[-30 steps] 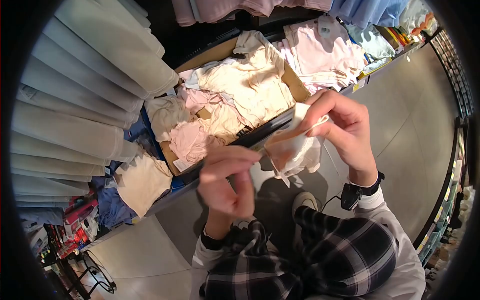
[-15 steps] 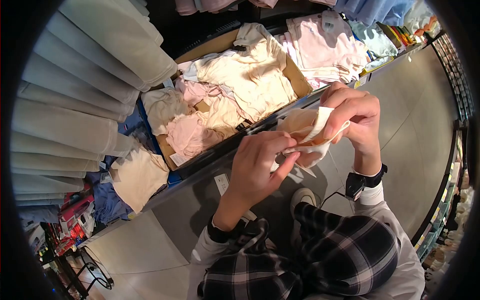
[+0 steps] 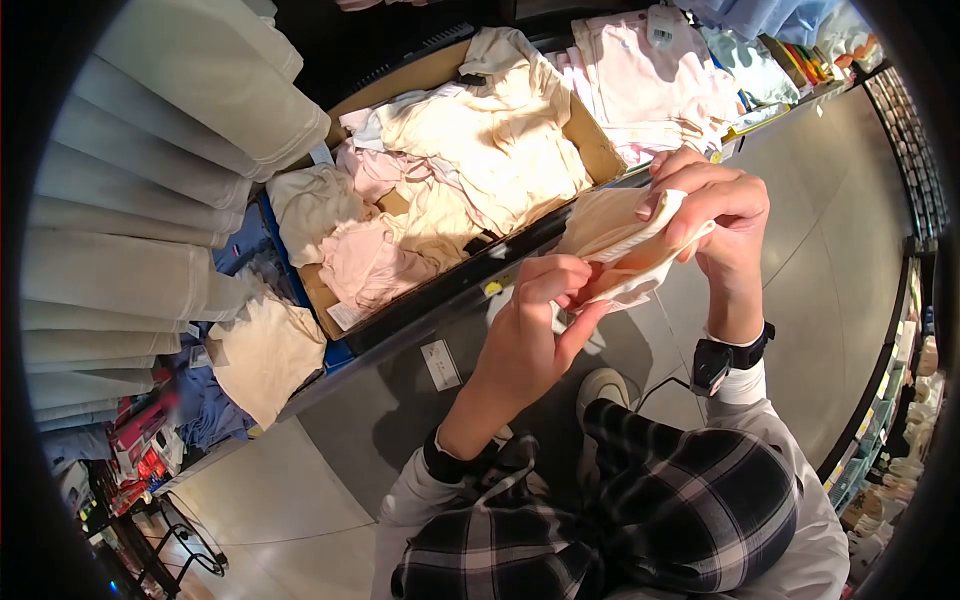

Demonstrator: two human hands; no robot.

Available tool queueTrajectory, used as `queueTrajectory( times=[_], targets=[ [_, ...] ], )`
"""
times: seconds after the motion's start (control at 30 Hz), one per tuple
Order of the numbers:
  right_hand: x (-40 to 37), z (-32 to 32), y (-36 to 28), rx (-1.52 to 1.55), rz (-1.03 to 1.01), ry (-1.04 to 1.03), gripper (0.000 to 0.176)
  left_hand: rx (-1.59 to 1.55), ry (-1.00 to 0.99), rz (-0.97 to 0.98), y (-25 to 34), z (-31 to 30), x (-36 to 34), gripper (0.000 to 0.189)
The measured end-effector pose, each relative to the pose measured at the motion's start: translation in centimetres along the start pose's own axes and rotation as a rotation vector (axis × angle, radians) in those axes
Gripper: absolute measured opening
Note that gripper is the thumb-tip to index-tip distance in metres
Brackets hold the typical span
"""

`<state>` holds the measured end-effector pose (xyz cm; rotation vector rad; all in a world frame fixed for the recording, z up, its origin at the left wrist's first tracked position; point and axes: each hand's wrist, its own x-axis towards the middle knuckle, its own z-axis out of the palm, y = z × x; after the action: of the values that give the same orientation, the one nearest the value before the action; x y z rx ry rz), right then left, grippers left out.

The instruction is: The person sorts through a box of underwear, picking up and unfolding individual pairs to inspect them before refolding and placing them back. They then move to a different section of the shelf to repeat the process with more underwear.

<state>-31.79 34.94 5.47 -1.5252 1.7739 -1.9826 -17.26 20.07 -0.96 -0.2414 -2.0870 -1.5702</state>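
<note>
A cream cloth garment (image 3: 600, 225) is held up between my two hands, in front of the shelf edge. My left hand (image 3: 535, 325) pinches its lower left part between thumb and fingers. On the other side, my right hand (image 3: 715, 205) grips the upper right edge, where a folded seam stands apart from the layer below. Just behind the garment is an open cardboard box (image 3: 596, 150) holding crumpled cream and pink clothes (image 3: 480, 150).
Grey-white garments (image 3: 150, 130) hang at the left. A folded cream cloth (image 3: 265, 355) lies beside the box. Folded pink clothes (image 3: 650, 80) are stacked behind right. Curved shelving (image 3: 870, 440) stands at the far right, past the tiled floor (image 3: 800, 260).
The garment is spread wider and its opening has turned. My left hand has shifted slightly right, and my right hand has changed its hold on the edge. The view has moved a little.
</note>
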Motion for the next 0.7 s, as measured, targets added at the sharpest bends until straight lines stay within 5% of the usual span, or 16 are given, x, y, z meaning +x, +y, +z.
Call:
queueTrajectory(
  times=[0.13, 0.2, 0.37, 0.43, 0.7],
  targets=[
    [-0.1, 0.0, 0.2, 0.013, 0.008, 0.034, 0.017, 0.041, 0.097, -0.035, 0.2, 0.1, 0.2, 0.040],
    [-0.3, -0.2, 0.5, 0.029, 0.008, 0.032, 0.017, 0.498, 0.172, 0.183, 0.1, -0.6, 0.8, 0.038],
    [-0.5, 0.4, 0.4, 0.059, 0.140, 0.073, 0.032, 0.589, 0.126, 0.192, -0.3, -1.0, 0.5, 0.053],
    [-0.5, 0.5, 0.7, 0.054, 0.134, 0.116, 0.032, 0.604, -0.036, 0.153, -0.2, -1.1, 0.8, 0.044],
    [-2.6, -1.9, 3.6, 0.144, 0.122, 0.264, 0.015, 0.636, -0.029, 0.149, 0.1, -3.9, 2.1, 0.020]
  ],
)
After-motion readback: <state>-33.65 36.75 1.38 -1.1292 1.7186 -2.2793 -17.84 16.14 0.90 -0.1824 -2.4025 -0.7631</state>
